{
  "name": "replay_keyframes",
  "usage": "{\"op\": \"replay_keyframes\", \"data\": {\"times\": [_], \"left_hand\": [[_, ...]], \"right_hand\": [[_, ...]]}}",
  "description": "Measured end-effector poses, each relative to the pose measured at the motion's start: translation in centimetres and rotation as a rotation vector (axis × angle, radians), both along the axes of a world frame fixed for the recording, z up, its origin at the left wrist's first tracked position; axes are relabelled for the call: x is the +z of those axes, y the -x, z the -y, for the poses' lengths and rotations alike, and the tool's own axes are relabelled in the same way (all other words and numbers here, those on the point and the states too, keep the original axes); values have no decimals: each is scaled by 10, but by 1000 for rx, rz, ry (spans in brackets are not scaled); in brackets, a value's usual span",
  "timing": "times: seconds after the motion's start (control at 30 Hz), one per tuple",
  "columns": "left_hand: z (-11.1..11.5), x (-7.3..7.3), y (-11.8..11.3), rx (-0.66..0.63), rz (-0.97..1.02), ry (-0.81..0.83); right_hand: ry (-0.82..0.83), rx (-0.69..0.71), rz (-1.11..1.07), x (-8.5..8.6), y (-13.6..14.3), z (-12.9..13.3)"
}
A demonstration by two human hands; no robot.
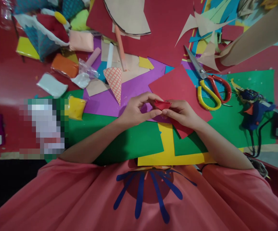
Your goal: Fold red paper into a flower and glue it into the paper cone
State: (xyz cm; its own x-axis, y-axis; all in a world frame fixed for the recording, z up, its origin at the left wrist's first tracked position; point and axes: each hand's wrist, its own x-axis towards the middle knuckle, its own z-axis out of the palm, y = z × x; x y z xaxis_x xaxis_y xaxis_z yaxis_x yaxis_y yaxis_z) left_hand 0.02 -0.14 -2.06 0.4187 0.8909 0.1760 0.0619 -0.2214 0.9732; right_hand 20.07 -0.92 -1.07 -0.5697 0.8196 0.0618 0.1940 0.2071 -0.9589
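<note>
A small piece of red craft foam point(162, 105), curled or folded, is pinched between both my hands near the middle of the head view. My left hand point(140, 109) grips its left end with thumb and fingers. On its right end, the thumb and fingertips of my right hand point(183, 113) press together. Beneath my right hand lies a larger red sheet point(175, 81), over purple and green sheets. Left of my hands rests a small patterned paper cone point(114, 82). Scissors point(202, 75) with one yellow and one red handle lie beyond my right hand.
A blue glue gun point(255, 110) with its cord lies at right. A beige roll point(254, 41) extends across the upper right, beside paper scraps. Several clay packets, including an orange one point(64, 65), and a decorated cone point(43, 35) sit at upper left. Markers point(121, 48) lie behind.
</note>
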Motion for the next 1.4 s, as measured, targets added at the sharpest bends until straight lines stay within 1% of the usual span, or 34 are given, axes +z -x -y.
{"op": "replay_keyframes", "data": {"times": [0.1, 0.23, 0.3, 0.33, 0.4, 0.5, 0.6, 0.63, 0.7, 0.77, 0.83, 1.03, 1.1, 1.27, 1.33, 1.4], "left_hand": [[-1, -1, 1, 18, 0, -91], [-1, 0, 3, 42, -74, -213], [0, 0, 4, 46, -108, -251], [0, 0, 4, 47, -119, -255], [0, 1, 4, 46, -125, -244], [0, 1, 4, 42, -86, -219], [0, 3, 4, 40, -35, -192], [-1, 3, 4, 37, -36, -168], [-1, 3, 3, 29, -47, -97], [-2, 3, 3, 26, -50, -32], [-3, 3, 3, 41, -50, -6], [-3, 2, 3, 50, -82, -25], [-2, 1, 2, 69, -84, -37], [-1, -4, -1, 113, -110, -106], [-1, -5, -1, 124, -128, -126], [-1, -5, -1, 121, -128, -145]], "right_hand": [[-38, -2, 24, -1, 0, -1], [-165, -89, 144, -1, 1, -1], [-175, -126, 124, -1, 1, 0], [-155, -138, 102, 0, 1, 0], [-57, -149, 46, 2, 1, 1], [197, -128, -74, 5, 1, 1], [426, -72, -195, 7, 1, -1], [474, -52, -216, 8, 0, -1], [515, -28, -233, 8, 0, -2], [495, -37, -225, 9, 1, -3], [453, -69, -217, 9, 2, -3], [363, -88, -174, 7, 4, -1], [281, -100, -122, 6, 3, 0], [-21, -184, 65, 1, 2, 3], [-67, -205, 83, 0, 2, 3], [-47, -206, 50, -1, 3, 3]]}}
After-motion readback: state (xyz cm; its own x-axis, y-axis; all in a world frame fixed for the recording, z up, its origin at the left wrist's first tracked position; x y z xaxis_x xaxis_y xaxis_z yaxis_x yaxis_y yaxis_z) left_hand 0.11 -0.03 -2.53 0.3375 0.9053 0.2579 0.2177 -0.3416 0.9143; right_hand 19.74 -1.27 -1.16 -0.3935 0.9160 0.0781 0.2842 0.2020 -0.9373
